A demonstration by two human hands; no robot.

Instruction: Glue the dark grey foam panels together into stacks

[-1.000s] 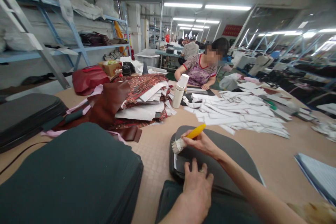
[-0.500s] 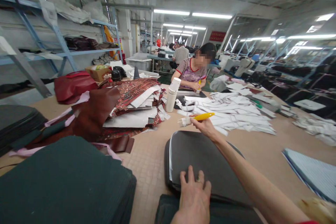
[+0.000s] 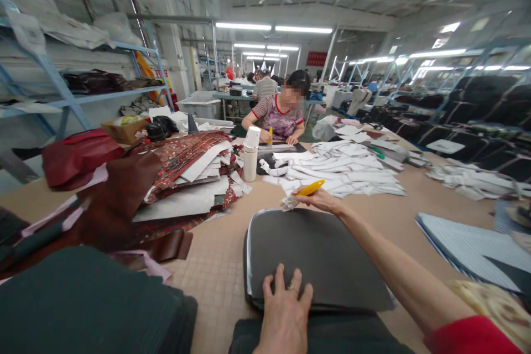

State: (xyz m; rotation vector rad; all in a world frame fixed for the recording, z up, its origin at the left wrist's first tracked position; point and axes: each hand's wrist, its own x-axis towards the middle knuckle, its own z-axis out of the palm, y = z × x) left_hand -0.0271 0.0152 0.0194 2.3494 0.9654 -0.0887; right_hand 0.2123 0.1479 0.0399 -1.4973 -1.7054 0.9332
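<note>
My left hand [image 3: 286, 301] lies with fingers spread on a dark grey rounded panel [image 3: 327, 260], the top one of a stack, near its front edge. A thin white edge shows along the stack's left side. My right hand [image 3: 317, 199] grips a brush with a yellow handle [image 3: 310, 188]. Its pale bristles [image 3: 289, 203] are at the panel's far edge; whether they touch it I cannot tell. Dark green sheets [image 3: 327, 334] lie under and in front of the stack, partly hidden by my left hand.
A dark green stack [image 3: 87, 304] fills the front left. Behind it lie brown leather [image 3: 120, 199] and patterned pieces [image 3: 186, 160]. White cups [image 3: 250, 157] stand mid-table beside white strips [image 3: 340, 168]. Across the table a person [image 3: 282, 113] holds another yellow brush. Striped sheets [image 3: 468, 246] lie at right.
My right hand has lowered the brush from above the table to the panel's far edge. My left hand stays on the panel. The view has turned slightly right.
</note>
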